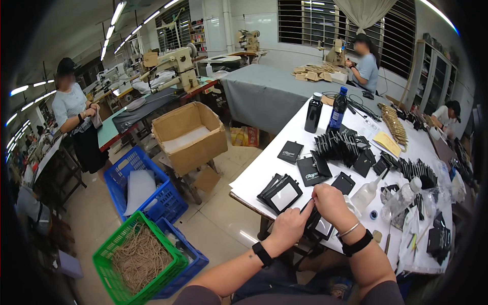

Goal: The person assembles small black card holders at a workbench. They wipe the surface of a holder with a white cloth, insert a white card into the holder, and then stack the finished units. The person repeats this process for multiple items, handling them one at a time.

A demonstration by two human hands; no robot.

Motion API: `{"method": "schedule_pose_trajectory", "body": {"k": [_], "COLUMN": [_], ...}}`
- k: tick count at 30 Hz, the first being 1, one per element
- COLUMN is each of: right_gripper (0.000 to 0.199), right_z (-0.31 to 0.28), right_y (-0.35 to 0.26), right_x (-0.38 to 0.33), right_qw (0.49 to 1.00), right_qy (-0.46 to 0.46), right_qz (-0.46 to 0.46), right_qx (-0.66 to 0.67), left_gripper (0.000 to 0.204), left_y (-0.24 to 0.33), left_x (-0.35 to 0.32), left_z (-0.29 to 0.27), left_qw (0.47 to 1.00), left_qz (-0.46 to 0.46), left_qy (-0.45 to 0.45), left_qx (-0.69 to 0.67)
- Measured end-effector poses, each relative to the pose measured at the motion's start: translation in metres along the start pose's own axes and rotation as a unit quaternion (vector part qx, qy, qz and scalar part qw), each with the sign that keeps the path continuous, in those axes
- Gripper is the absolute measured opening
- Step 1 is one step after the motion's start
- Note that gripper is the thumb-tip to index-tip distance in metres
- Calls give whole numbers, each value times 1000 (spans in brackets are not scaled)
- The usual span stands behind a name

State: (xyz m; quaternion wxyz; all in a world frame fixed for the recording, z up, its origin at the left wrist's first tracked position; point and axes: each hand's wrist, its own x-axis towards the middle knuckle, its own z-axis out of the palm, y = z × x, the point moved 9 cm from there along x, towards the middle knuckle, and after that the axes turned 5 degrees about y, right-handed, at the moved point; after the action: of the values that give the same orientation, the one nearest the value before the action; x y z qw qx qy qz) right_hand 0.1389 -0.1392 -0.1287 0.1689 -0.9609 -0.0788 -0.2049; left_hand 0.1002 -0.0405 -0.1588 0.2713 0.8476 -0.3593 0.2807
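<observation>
Close together at the near edge of the white-topped table, my two hands meet on a thin black card holder seen nearly edge-on. My left hand presses it from below with the index finger stretched along it; the other fingers are curled. My right hand pinches its upper end. Just beyond my left hand lies a small stack of black card holders with a pale window. Another windowed card holder lies beneath my right wrist, partly hidden by it.
Rows of black card holders, two dark bottles and a clear squeeze bottle stand farther in. At left are a cardboard box, a blue crate and a green crate of cord. Three people work nearby.
</observation>
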Motion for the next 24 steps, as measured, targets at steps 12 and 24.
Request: {"method": "schedule_pose_trajectory", "body": {"k": [12, 24], "right_gripper": [7, 10], "right_z": [-1, -4], "right_y": [13, 37], "right_x": [7, -32], "right_qw": [999, 957], "right_qy": [-22, 73], "right_qz": [30, 195], "right_qx": [12, 200], "left_gripper": [51, 46], "left_y": [2, 4], "left_x": [0, 2], "left_z": [3, 9], "left_qw": [999, 999], "left_qz": [18, 19], "left_qy": [-27, -22], "left_qx": [-1, 16]}}
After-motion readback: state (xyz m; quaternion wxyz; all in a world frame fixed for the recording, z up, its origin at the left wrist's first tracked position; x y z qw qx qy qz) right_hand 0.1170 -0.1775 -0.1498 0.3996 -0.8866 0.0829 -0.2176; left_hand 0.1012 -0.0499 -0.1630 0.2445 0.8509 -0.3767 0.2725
